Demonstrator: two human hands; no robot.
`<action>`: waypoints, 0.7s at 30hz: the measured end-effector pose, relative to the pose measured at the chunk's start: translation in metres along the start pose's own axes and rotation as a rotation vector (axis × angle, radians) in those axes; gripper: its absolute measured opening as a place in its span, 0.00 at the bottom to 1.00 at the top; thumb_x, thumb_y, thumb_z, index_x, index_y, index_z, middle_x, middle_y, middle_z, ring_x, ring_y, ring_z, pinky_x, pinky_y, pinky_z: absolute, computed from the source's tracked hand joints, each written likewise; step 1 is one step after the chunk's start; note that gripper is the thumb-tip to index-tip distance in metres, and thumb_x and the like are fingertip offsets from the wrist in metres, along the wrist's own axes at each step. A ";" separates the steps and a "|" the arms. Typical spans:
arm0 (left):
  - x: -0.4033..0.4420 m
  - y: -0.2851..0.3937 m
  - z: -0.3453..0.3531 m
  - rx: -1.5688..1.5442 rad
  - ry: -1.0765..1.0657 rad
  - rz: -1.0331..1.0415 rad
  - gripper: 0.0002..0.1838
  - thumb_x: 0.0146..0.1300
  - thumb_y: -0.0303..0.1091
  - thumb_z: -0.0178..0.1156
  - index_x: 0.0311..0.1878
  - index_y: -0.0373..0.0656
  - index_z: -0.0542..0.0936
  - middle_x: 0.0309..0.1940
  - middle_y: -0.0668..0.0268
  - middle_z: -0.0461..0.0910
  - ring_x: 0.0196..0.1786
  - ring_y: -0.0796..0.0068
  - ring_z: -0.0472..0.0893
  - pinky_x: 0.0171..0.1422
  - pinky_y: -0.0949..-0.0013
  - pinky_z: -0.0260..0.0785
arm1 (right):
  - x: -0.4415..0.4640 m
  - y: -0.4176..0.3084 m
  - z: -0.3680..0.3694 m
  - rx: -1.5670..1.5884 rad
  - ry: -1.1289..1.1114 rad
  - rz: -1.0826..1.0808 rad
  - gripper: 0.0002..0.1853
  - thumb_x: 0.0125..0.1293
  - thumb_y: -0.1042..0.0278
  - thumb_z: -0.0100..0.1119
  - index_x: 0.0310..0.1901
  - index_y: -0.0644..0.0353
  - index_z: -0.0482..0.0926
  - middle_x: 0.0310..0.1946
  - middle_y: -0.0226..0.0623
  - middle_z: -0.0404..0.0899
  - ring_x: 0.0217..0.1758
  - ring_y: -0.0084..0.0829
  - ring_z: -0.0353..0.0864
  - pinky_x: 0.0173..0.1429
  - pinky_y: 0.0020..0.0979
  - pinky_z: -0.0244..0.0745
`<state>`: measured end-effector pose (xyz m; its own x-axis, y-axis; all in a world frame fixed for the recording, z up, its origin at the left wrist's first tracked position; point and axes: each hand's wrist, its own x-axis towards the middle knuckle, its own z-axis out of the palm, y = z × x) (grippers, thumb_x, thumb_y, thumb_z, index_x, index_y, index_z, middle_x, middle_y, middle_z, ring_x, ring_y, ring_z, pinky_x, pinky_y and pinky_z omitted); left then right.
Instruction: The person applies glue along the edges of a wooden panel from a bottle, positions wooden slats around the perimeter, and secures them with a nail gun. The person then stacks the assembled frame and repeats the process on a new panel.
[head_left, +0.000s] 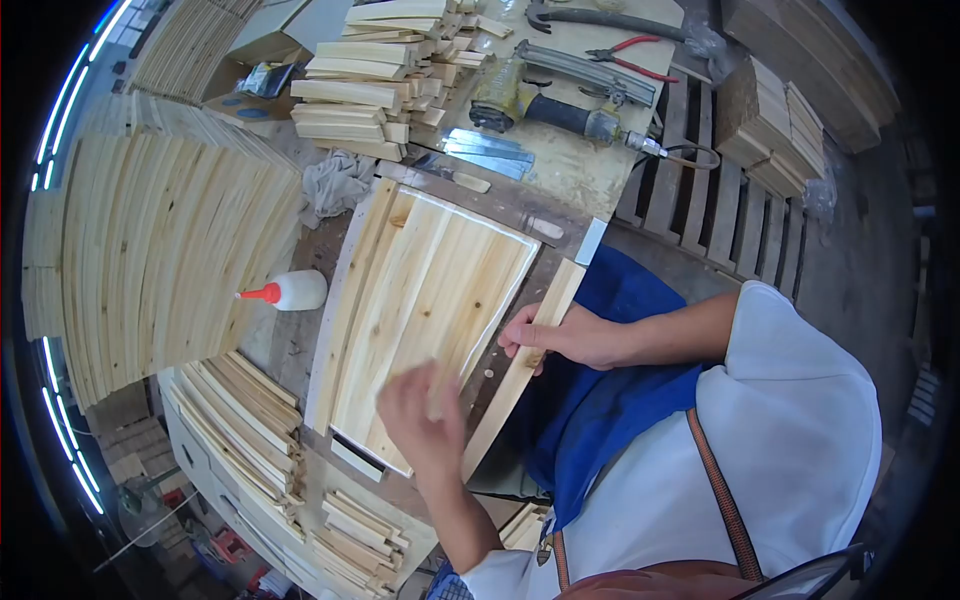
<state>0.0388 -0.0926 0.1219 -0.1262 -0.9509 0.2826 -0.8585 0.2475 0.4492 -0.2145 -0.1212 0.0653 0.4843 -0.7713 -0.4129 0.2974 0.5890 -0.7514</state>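
My right hand (pixel 565 335) is closed around a long narrow wooden strip (pixel 510 395), with the thumb and fingers on either side of it. The strip slants along the near edge of the bench. My left hand (pixel 425 420), blurred, is over the lower part of a pale wooden panel (pixel 430 290), fingers apart, with nothing visible in them. A white line runs along the panel's top and right edges. Another strip (pixel 350 310) lies along its left side. A white bottle with a red tip (pixel 300 290) lies left of the panel.
Tall stacks of boards (pixel 160 250) stand at the left. Above the panel are wood pieces (pixel 350 95), a grey cloth (pixel 335 185), metal strips (pixel 488 153), a nail gun (pixel 560 115), red pliers (pixel 635 55) and a hammer (pixel 610 20). More slats (pixel 240 430) lie lower left; a pallet (pixel 700 200) is upper right.
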 end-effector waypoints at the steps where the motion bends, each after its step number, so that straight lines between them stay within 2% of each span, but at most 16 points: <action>1: -0.010 0.020 -0.009 0.031 -0.083 0.035 0.23 0.61 0.36 0.79 0.59 0.44 0.87 0.50 0.58 0.84 0.56 0.52 0.80 0.64 0.52 0.71 | 0.000 -0.001 0.001 -0.009 0.018 -0.003 0.15 0.83 0.59 0.61 0.55 0.63 0.84 0.47 0.36 0.88 0.47 0.25 0.86 0.46 0.30 0.84; 5: -0.046 0.058 -0.019 0.028 -0.161 0.052 0.21 0.61 0.35 0.79 0.57 0.45 0.87 0.50 0.59 0.84 0.53 0.55 0.81 0.60 0.55 0.72 | -0.003 -0.006 0.001 -0.027 0.032 0.018 0.15 0.84 0.57 0.59 0.55 0.62 0.84 0.48 0.36 0.87 0.48 0.26 0.86 0.47 0.30 0.84; 8: -0.073 0.048 0.001 0.072 -0.118 -0.033 0.18 0.63 0.27 0.75 0.57 0.44 0.87 0.48 0.59 0.84 0.51 0.53 0.82 0.57 0.54 0.75 | -0.001 -0.010 0.001 0.002 0.047 0.009 0.16 0.84 0.55 0.59 0.55 0.61 0.84 0.50 0.37 0.87 0.50 0.27 0.86 0.48 0.30 0.85; 12: -0.078 0.045 0.009 0.121 0.013 -0.066 0.17 0.65 0.27 0.73 0.58 0.44 0.87 0.48 0.60 0.85 0.48 0.56 0.83 0.55 0.57 0.76 | -0.007 -0.016 -0.005 0.016 0.002 0.024 0.16 0.83 0.55 0.61 0.56 0.61 0.84 0.52 0.37 0.87 0.53 0.27 0.87 0.50 0.31 0.85; 15: -0.075 0.044 0.013 0.077 0.058 -0.115 0.18 0.65 0.27 0.73 0.58 0.44 0.87 0.47 0.59 0.85 0.48 0.55 0.84 0.55 0.56 0.76 | -0.014 -0.017 -0.015 -0.031 -0.050 -0.066 0.16 0.81 0.55 0.63 0.53 0.62 0.84 0.49 0.37 0.88 0.49 0.27 0.88 0.47 0.31 0.86; 19: -0.078 0.038 0.022 0.008 0.093 -0.180 0.18 0.64 0.28 0.74 0.58 0.43 0.87 0.48 0.59 0.85 0.49 0.55 0.83 0.56 0.55 0.76 | -0.022 -0.012 -0.024 -0.226 0.001 -0.046 0.16 0.80 0.56 0.65 0.54 0.63 0.85 0.44 0.37 0.89 0.43 0.26 0.89 0.43 0.28 0.86; 21: -0.077 0.039 0.026 -0.018 0.101 -0.205 0.19 0.64 0.29 0.75 0.58 0.43 0.87 0.48 0.59 0.85 0.49 0.54 0.83 0.57 0.55 0.76 | -0.024 -0.012 -0.024 -0.228 0.018 -0.032 0.16 0.80 0.56 0.65 0.53 0.63 0.85 0.43 0.37 0.89 0.41 0.26 0.89 0.42 0.28 0.86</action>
<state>0.0027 -0.0141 0.0957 0.1009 -0.9585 0.2668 -0.8520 0.0553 0.5206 -0.2492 -0.1157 0.0722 0.4621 -0.7940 -0.3950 0.1176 0.4964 -0.8601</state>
